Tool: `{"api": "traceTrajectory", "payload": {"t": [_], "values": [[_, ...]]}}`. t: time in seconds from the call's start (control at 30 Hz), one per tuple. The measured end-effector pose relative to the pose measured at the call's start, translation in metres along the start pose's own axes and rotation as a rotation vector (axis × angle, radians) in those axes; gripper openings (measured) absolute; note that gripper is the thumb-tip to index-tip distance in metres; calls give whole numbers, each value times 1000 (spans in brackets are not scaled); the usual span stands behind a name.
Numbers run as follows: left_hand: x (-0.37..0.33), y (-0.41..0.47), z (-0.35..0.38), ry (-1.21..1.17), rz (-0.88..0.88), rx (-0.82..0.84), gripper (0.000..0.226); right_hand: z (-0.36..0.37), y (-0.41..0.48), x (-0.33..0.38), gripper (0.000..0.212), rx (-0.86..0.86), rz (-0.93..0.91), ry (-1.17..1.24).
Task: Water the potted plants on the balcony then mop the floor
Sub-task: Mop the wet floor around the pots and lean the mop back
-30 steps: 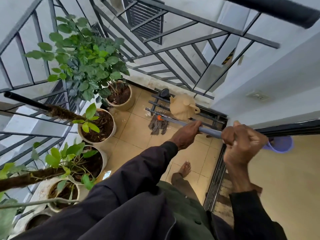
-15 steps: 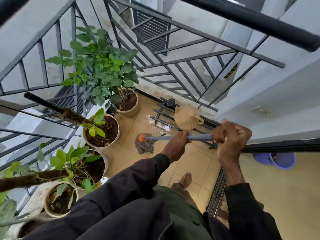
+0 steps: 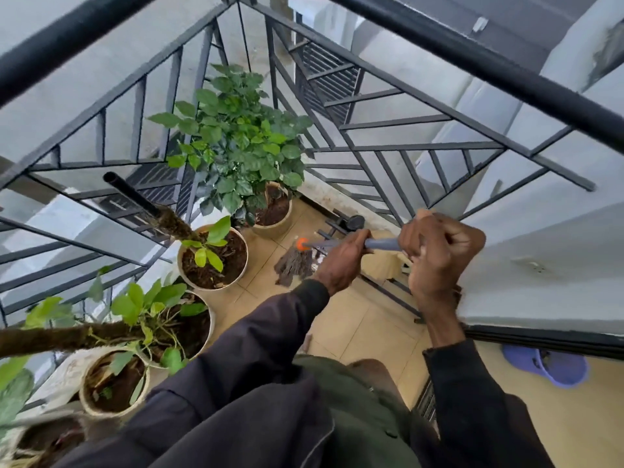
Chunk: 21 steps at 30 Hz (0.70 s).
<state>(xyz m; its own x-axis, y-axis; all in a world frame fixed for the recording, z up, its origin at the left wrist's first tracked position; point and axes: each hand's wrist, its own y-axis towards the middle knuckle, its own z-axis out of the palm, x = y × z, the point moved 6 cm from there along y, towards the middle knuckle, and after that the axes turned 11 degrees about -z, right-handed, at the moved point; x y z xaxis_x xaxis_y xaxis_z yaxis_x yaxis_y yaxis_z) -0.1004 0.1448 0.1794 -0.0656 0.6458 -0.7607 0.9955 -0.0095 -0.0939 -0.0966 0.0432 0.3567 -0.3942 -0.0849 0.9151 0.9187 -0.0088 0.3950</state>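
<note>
So that the mop (image 3: 293,265) scrubs the floor (image 3: 354,325) mid-frame, my left hand (image 3: 341,261) and right hand (image 3: 435,251) clamp its handle (image 3: 381,244).

1. A black metal balcony railing (image 3: 472,57) with a round top rail and slanted bars runs along two sides and meets in the far corner.
2. A grey louvred vent panel (image 3: 331,82) shows behind the railing bars.
3. A low black metal rack (image 3: 341,224) sits at the railing's foot.
4. A white plastered wall (image 3: 547,231) stands on the right, above a black sliding-door track (image 3: 540,339).
5. A purple plastic tub (image 3: 553,366) lies just beyond that track.
</note>
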Motion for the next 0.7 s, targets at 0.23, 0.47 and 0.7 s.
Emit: {"api": "traceTrajectory", "payload": {"t": [0.23,0.47,0.7], "values": [[38,38,-9,-28,-229,55,24,29,-6,-52,48,-10,92,-269],[27,71,-18,-42,-285,29,9,31,56,-63,47,-32,117,-265],[11,88,-32,137,-346,-84,11,30,126,-81,53,60,173,-128]]}}
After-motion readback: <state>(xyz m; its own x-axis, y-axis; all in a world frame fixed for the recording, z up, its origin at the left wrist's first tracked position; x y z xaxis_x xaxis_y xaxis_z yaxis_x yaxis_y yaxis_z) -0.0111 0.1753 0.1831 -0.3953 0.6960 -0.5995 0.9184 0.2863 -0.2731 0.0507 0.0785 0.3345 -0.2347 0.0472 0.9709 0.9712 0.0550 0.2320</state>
